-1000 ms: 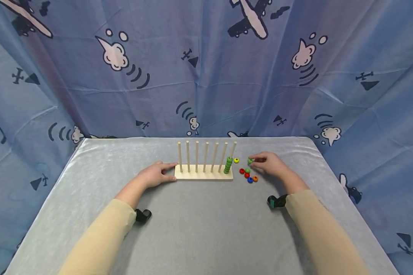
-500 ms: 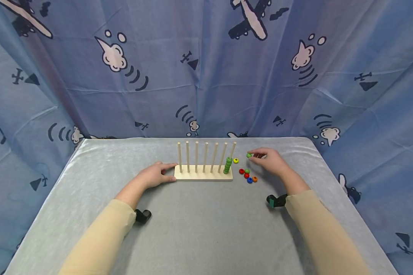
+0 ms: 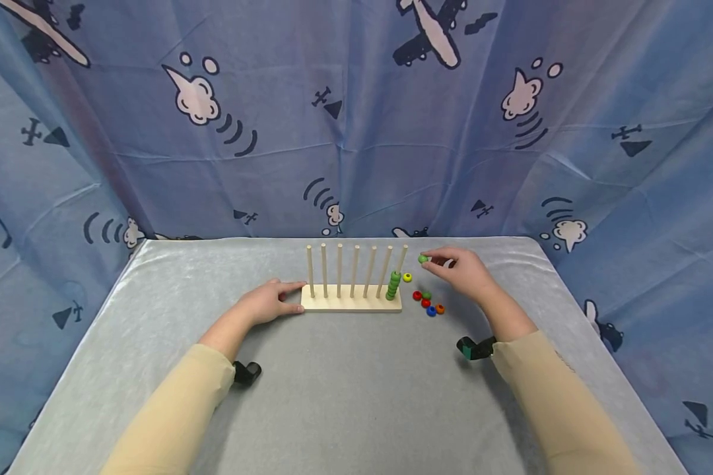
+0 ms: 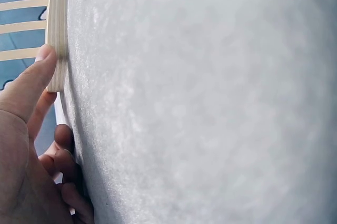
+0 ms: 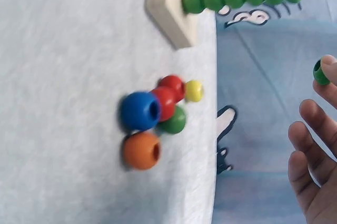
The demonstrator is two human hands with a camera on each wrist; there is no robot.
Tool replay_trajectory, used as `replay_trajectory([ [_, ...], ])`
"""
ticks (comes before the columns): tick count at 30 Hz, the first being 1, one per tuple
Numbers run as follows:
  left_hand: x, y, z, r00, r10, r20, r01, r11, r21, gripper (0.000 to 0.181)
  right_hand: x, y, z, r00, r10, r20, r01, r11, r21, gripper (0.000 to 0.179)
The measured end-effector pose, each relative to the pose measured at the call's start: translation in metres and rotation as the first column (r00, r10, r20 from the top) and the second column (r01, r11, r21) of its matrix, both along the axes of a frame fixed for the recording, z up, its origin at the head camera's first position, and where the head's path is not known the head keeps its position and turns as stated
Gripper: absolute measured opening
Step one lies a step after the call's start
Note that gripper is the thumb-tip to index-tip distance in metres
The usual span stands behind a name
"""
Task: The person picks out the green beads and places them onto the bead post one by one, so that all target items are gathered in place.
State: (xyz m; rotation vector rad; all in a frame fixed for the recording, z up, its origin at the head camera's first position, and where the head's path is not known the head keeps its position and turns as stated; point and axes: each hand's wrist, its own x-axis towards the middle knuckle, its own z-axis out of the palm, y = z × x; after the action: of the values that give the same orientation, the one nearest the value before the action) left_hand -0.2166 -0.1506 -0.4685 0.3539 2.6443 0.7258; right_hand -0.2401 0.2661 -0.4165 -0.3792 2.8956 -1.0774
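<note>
A wooden peg board with a row of several upright rods stands on the table, several green beads stacked on its rightmost rod. At its left end, my left hand pinches the base, thumb on the front edge and index finger at the back. In the left wrist view the thumb presses the wood. My right hand holds a green bead between thumb and fingertips, raised right of the rightmost rod. That bead shows its hole in the right wrist view; the other fingers are spread below.
Loose beads lie right of the board: a yellow bead, two red beads such as one nearest the board, a green bead, a blue bead and an orange bead. A patterned curtain hangs behind the table.
My right hand has lifted the green bead from beside the loose beads and carried it up and left toward the rightmost rod. The left hand and the board have stayed put.
</note>
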Motion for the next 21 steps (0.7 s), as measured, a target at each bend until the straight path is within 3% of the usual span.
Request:
replay_trajectory([
  [14,0.0,-0.001,-0.001,1.0,-0.007,-0.003,0.007,1.0,0.001,0.067,0.016,-0.022,0.041,0.982,0.087,-0.168,-0.1,0.993,-0.069,0.031],
  [21,-0.001,-0.001,-0.005,1.0,-0.013,-0.013,0.013,1.0,0.003,0.067,0.021,-0.029,0.052,0.968,0.112,-0.226,-0.133,0.988,-0.08,0.029],
])
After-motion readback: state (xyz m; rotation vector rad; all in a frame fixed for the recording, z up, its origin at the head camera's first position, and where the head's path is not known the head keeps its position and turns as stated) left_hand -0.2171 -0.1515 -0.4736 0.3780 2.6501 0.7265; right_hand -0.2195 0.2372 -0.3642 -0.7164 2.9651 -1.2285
